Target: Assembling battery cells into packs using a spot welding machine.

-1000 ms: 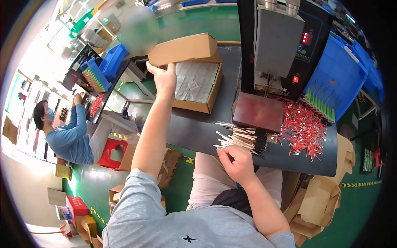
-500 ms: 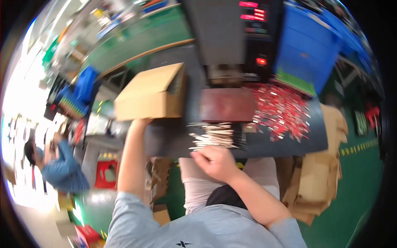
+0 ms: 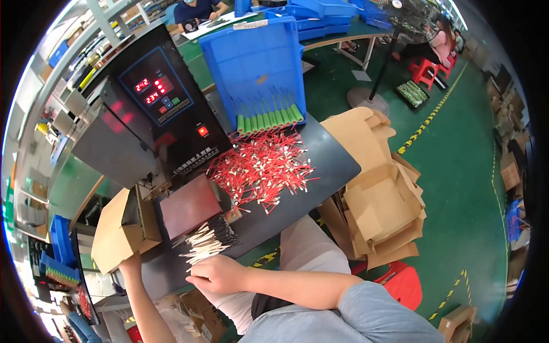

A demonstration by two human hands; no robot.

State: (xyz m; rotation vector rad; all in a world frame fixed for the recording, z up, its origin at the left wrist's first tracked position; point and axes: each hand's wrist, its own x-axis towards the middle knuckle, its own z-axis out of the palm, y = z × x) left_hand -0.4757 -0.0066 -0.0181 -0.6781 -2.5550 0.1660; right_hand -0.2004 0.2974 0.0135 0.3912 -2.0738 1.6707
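Note:
My left hand [image 3: 130, 263] is at the near edge of a brown cardboard box [image 3: 117, 228], and its fingers are hidden by the box. My right hand [image 3: 216, 274] is closed, fingers curled, just in front of a bundle of thin pale leads with black ends [image 3: 205, 243]. Whatever its fingers hold, if anything, is hidden. Behind the bundle sits a flat dark-red block [image 3: 190, 207]. A heap of red wires with small white connectors [image 3: 263, 168] spreads to the right of the block.
A black machine with a lit red display [image 3: 171, 108] stands behind the block. Green cylinders with wires [image 3: 270, 120] line a tilted blue bin [image 3: 251, 63]. Flattened cardboard boxes [image 3: 383, 200] are right of the dark table [image 3: 329, 166]. Other people sit farther off.
The view has swung right, so the table and machine now sit further left and tilted. My left hand remains at the cardboard box, my right hand near the pale leads.

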